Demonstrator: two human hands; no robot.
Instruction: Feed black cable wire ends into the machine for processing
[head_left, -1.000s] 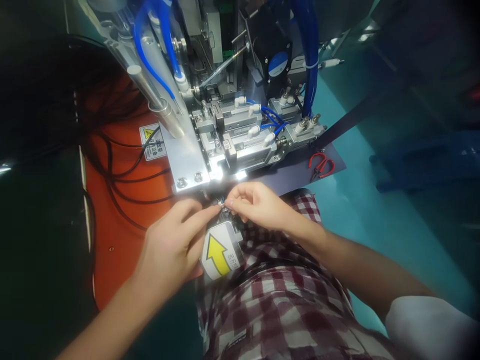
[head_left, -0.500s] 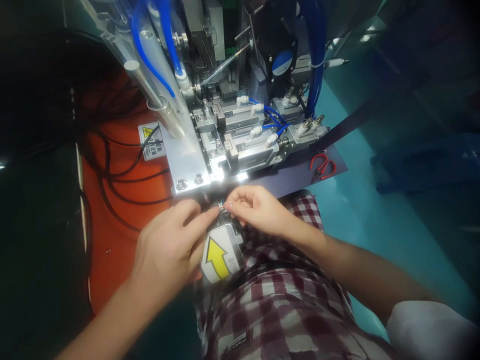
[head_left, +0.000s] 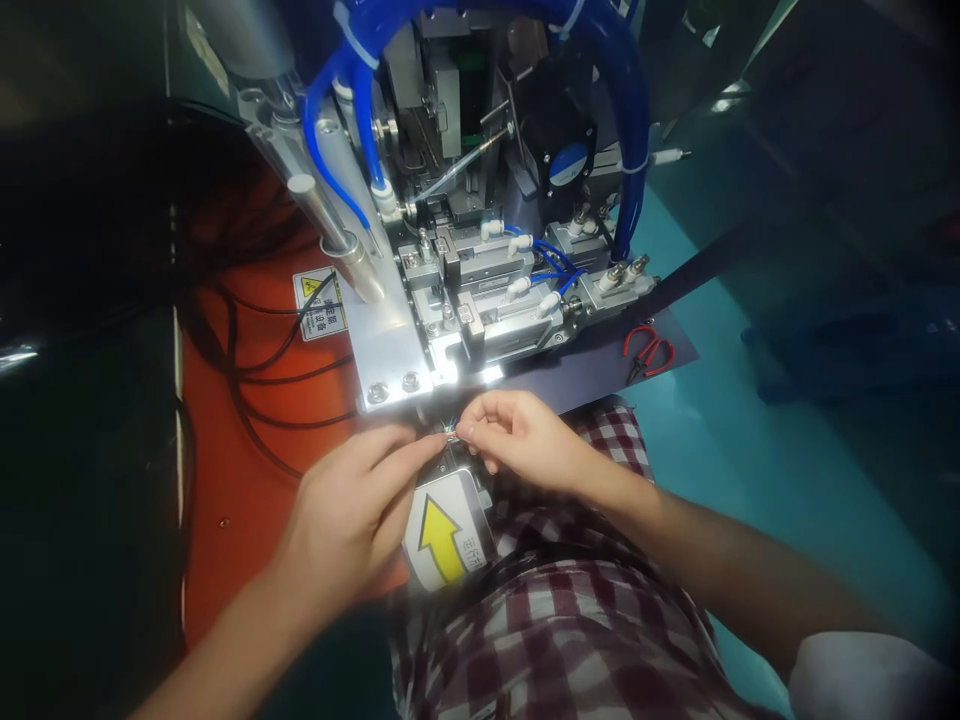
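Observation:
Several thin, light-coloured wires [head_left: 451, 432] show between my fingertips, at the near edge of the machine. My right hand [head_left: 517, 435] pinches them with thumb and forefinger, the other fingers curled. From the left, my left hand [head_left: 360, 490] reaches in with one digit stretched to the same spot, touching the wires; its other fingertips are hidden, so what they grip cannot be made out. Just below the fingertips is a small dark metal fixture [head_left: 444, 466]. Nearer to me sits a white cover with a yellow arrow [head_left: 441, 540], partly behind my left hand.
Beyond my hands stands a machine with metal cylinders [head_left: 517, 325] and blue air hoses [head_left: 634, 130]. Red-handled pliers [head_left: 649, 355] lie on a grey plate [head_left: 577, 385] to the right. Black cables [head_left: 292, 378] cross the orange surface [head_left: 255, 540] at left.
The whole view has shifted, so the machine and both hands appear slightly lower and further right. Both hands stay together at the wires, with little change of grip.

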